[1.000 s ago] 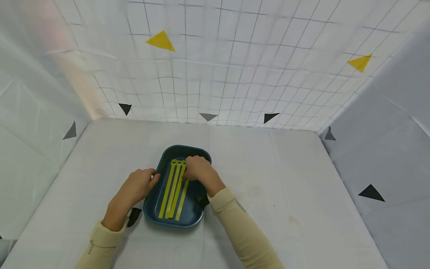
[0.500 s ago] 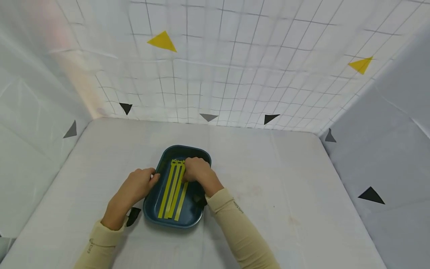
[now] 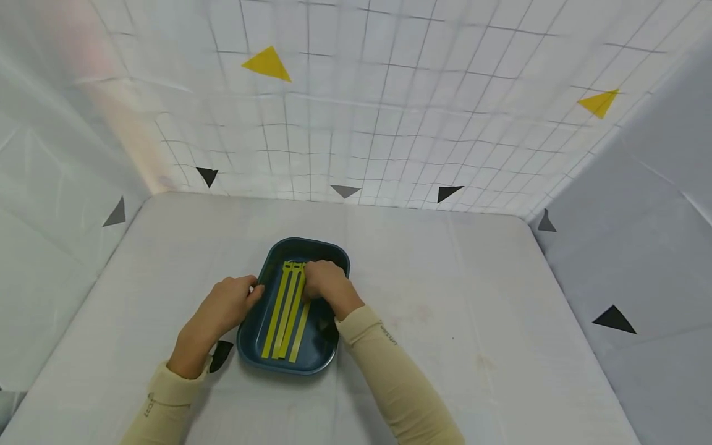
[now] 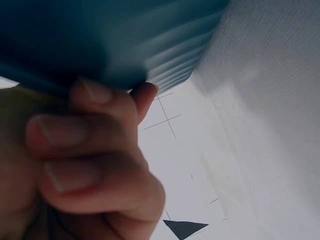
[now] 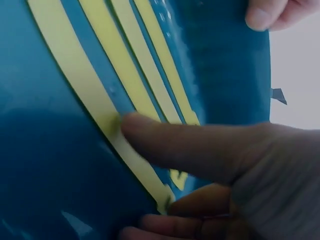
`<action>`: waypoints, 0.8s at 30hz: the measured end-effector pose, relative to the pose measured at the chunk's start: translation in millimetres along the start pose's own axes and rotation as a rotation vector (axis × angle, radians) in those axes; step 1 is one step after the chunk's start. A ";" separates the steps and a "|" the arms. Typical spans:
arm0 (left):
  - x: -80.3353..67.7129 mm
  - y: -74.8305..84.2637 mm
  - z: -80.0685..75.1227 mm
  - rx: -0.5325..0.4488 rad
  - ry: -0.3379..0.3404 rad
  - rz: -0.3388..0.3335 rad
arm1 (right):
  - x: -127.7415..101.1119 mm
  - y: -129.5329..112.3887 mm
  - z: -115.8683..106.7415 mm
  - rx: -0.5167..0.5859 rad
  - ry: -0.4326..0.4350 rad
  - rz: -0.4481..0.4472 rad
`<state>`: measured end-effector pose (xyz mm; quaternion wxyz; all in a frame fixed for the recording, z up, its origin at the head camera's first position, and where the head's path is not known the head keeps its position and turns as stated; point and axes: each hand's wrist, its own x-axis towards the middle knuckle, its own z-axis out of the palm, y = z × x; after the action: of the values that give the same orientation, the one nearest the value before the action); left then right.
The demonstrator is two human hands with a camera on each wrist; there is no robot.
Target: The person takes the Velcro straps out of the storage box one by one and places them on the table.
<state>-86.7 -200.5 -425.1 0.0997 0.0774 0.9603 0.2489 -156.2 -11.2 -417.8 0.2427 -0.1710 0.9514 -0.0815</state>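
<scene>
Tray [image 3: 285, 369]: nearer left edge of bench [image 3: 434, 272].
Left hand [image 3: 227, 301]: grip holding tray rim; steady it.
Right hand [image 3: 329, 284]: thumb at yellow strip [image 5: 74, 65], pinch unclear; spare neighbours [image 5: 121, 65].

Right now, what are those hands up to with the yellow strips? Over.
Left fingers pinch rim of blue tray. Right fingers at the yellow strips, grip unclear. Four strips lying lengthwise in tray, right fingers partly hiding one in head view.
</scene>
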 end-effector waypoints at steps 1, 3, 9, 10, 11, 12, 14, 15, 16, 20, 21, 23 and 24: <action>0.2 0.5 -0.4 0.001 0.000 0.003 | 0.2 -0.5 1.0 -0.009 0.004 -0.001; 0.5 1.2 -0.9 0.005 -0.002 0.006 | 0.4 -1.4 2.7 -0.021 0.012 -0.001; 1.2 0.7 -0.8 0.010 -0.006 -0.003 | 1.2 -2.8 5.6 -0.026 0.050 -0.008; 1.2 0.2 -0.6 0.012 -0.004 -0.002 | 1.4 -2.9 6.0 -0.028 0.055 -0.011; 1.2 0.1 -0.4 0.014 -0.001 0.000 | 1.7 -2.9 6.3 -0.033 0.060 -0.014; 1.2 -0.3 -0.2 0.015 0.002 0.003 | 2.0 -2.9 6.5 -0.037 0.063 -0.016; 1.1 -1.0 0.3 0.018 0.008 0.010 | 2.5 -3.2 6.8 -0.039 0.062 -0.014; 1.1 -1.4 0.6 0.017 0.010 0.009 | 2.7 -3.4 6.9 -0.038 0.061 -0.012; 1.0 -1.3 0.5 0.017 0.011 0.013 | 3.0 -3.5 7.0 -0.039 0.058 -0.010; 1.4 -1.4 1.0 0.015 0.007 0.007 | 3.0 -4.5 6.9 -0.051 0.046 -0.005; 1.5 -1.4 1.0 0.014 0.006 0.006 | 2.8 -4.6 6.7 -0.060 0.044 -0.008; 1.6 -1.1 1.1 0.013 0.005 0.007 | 2.2 -4.4 5.9 -0.070 0.052 -0.014; 1.5 -0.9 1.0 0.014 0.006 0.010 | 2.0 -4.0 5.5 -0.070 0.061 -0.020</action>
<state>-88.1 -200.5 -426.6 0.0948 0.0819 0.9619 0.2429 -154.0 -16.0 -422.5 0.2065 -0.1862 0.9589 -0.0557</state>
